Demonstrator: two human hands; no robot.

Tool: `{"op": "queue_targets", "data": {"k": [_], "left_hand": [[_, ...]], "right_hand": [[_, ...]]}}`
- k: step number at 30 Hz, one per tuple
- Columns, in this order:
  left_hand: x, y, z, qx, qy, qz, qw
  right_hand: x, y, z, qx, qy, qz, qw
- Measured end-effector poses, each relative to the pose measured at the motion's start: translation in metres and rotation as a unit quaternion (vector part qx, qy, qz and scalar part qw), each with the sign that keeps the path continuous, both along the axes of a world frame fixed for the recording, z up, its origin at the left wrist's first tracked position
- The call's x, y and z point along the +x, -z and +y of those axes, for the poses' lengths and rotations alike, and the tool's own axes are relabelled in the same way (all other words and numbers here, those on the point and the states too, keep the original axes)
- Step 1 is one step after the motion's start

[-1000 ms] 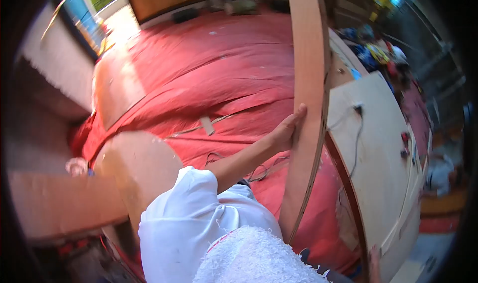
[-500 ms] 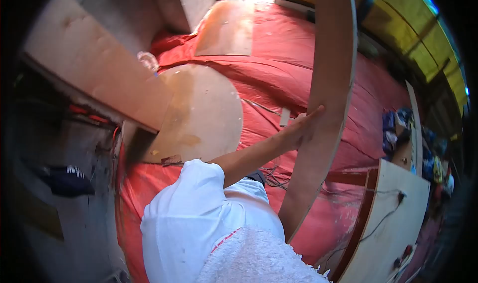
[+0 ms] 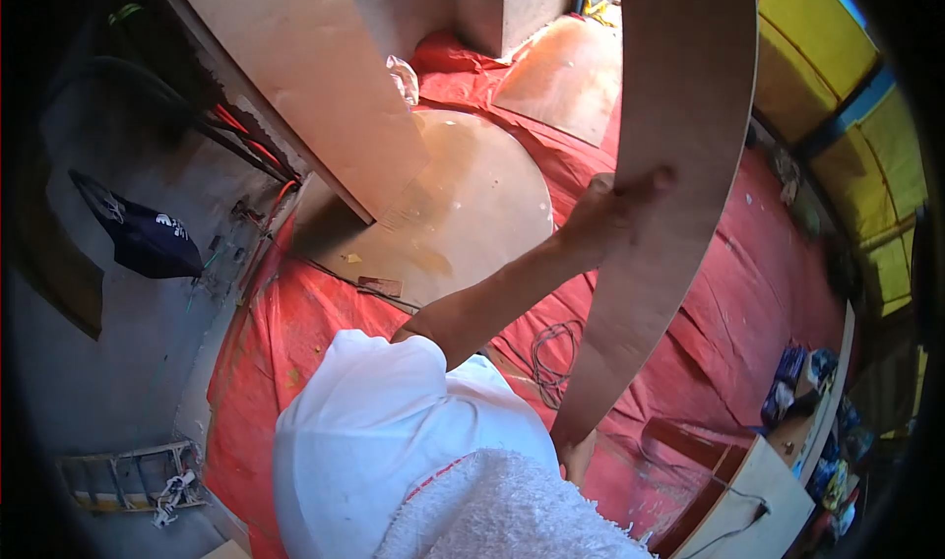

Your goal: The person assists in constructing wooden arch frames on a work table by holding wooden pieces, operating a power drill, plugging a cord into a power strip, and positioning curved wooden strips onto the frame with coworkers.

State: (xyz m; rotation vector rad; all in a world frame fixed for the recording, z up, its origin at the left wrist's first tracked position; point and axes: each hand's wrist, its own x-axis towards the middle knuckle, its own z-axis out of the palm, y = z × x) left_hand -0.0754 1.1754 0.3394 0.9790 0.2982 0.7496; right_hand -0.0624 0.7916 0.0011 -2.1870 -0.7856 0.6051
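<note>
A long, smooth wooden board (image 3: 664, 254) stands tilted in front of me, running from the top of the view down to my right side. My left hand (image 3: 630, 200) grips it partway up at its left edge, with the thumb lying across the face. At the board's lower end, my right hand (image 3: 579, 458) is closed against the edge; its fingers are partly hidden. A white shirt sleeve and a fluffy white cloth (image 3: 512, 510) fill the bottom of the view.
Red sheeting (image 3: 748, 293) covers the floor. A rounded board (image 3: 482, 195) lies on it, with a leaning plank (image 3: 305, 77) to the left. Cables (image 3: 556, 357) lie near my feet. A pale panel (image 3: 753, 500) with a cord stands right. A dark bag (image 3: 157, 239) is left.
My view has turned, so the room's things sit farther right. The board's upper part has shifted right, still in my left hand. My right hand has come into sight at its lower end.
</note>
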Motion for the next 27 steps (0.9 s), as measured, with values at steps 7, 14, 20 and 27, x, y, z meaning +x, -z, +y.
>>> {"op": "queue_targets", "data": {"k": [7, 14, 20, 27], "left_hand": [[-0.088, -0.01, 0.125, 0.068, -0.127, -0.057, 0.988], [-0.191, -0.026, 0.241, 0.101, -0.228, -0.036, 0.968], [-0.243, -0.052, 0.327, 0.187, -0.346, -0.06, 0.918], [-0.263, -0.063, 0.421, 0.205, -0.43, -0.018, 0.879]], "right_hand": [[0.027, 0.001, 0.171, 0.052, -0.131, -0.119, 0.983], [0.021, 0.001, 0.36, -0.04, -0.233, -0.165, 0.958], [0.003, -0.004, 0.527, -0.07, -0.338, -0.142, 0.928], [-0.001, -0.016, 0.71, 0.038, -0.479, -0.125, 0.868]]}}
